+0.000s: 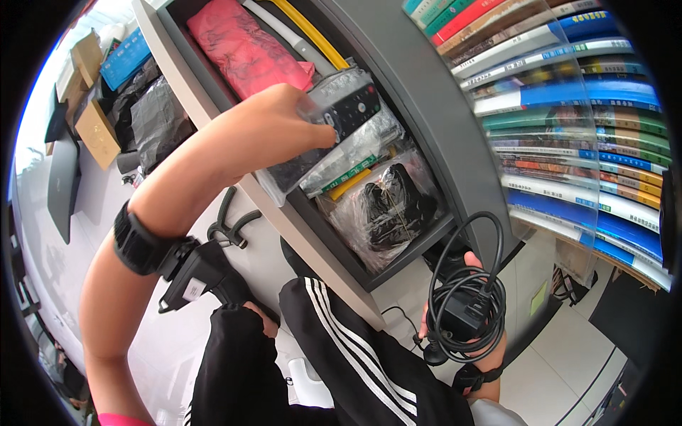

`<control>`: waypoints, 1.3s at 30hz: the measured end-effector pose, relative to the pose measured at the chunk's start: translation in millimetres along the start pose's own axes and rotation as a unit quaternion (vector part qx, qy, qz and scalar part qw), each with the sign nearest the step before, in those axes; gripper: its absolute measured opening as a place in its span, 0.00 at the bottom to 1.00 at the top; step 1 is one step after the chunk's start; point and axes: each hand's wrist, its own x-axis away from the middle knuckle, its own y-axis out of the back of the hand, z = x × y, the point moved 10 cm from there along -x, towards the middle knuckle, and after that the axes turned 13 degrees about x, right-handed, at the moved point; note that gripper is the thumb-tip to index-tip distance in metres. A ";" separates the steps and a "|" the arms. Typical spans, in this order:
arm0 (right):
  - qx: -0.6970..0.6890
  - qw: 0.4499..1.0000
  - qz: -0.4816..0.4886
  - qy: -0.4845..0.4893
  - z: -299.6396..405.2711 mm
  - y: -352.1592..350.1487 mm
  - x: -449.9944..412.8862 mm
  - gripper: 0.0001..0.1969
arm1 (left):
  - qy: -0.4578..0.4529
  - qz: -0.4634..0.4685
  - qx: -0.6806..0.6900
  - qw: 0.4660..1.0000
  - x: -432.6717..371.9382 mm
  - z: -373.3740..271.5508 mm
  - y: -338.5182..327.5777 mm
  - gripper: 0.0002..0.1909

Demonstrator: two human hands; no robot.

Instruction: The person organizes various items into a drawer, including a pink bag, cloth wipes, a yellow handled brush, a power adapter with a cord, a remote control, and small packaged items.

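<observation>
My left hand (290,125) reaches over the open drawer (319,239) and grips a black remote control (354,109) that seems to be in a clear plastic sleeve. Motion blurs its fingers. Low on the right, my right hand (471,309) holds a coiled black cable (498,319) with a black power adapter (463,314); the coil hides much of the palm. In the drawer lie a pink plastic bag (240,48), a yellow bar-like thing (314,32), clear plastic packaging (359,146) and a bag with a black wrapped bundle (391,205).
Books (565,96) stand in a clear holder at the right. A grey cabinet panel (426,106) borders the drawer. Black and blue bags (125,58) and cardboard pieces (98,133) are at the upper left. A thin cable (402,314) hangs near my right hand.
</observation>
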 end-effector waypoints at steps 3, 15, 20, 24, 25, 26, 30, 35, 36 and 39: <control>-0.024 1.000 -0.003 -0.012 -11.2 5.5 -3.0 0.41 | -0.015 0.034 -0.047 0.998 -14.9 4.0 -26.3 0.33; -0.103 0.992 -0.038 -0.056 -21.1 5.3 -11.4 0.37 | -0.080 0.101 -0.279 0.952 -83.8 16.2 -53.1 0.23; -0.112 0.991 -0.045 -0.064 -21.9 5.9 -11.7 0.36 | -0.130 0.046 -0.366 0.921 -90.7 17.4 -50.2 0.20; -0.121 0.989 -0.047 -0.067 -23.3 5.0 -12.0 0.35 | -0.164 0.046 -0.305 0.937 -81.0 5.8 -43.8 0.12; -0.123 0.989 -0.047 -0.066 -23.2 4.6 -11.4 0.34 | -0.164 0.047 -0.305 0.937 -73.9 -5.3 -42.5 0.12; -0.125 0.989 -0.049 -0.068 -24.4 4.0 -12.3 0.34 | -0.106 0.107 -0.265 0.952 -69.0 -4.8 -47.9 0.12; -0.131 0.987 -0.055 -0.070 -23.4 4.4 -11.6 0.33 | -0.222 0.180 -0.306 0.908 -61.4 -14.9 -80.1 0.15; -0.138 0.986 -0.058 -0.073 -24.7 3.2 -11.1 0.31 | -0.150 0.255 -0.242 0.924 -56.7 -8.4 -92.4 0.12; -0.139 0.986 -0.057 -0.073 -24.7 2.4 -10.9 0.31 | -0.214 0.219 -0.251 0.918 -54.2 -19.8 -89.2 0.12; -0.142 0.985 -0.059 -0.075 -26.4 2.3 -11.6 0.30 | -0.181 0.167 -0.278 0.928 -63.2 -17.4 -82.1 0.14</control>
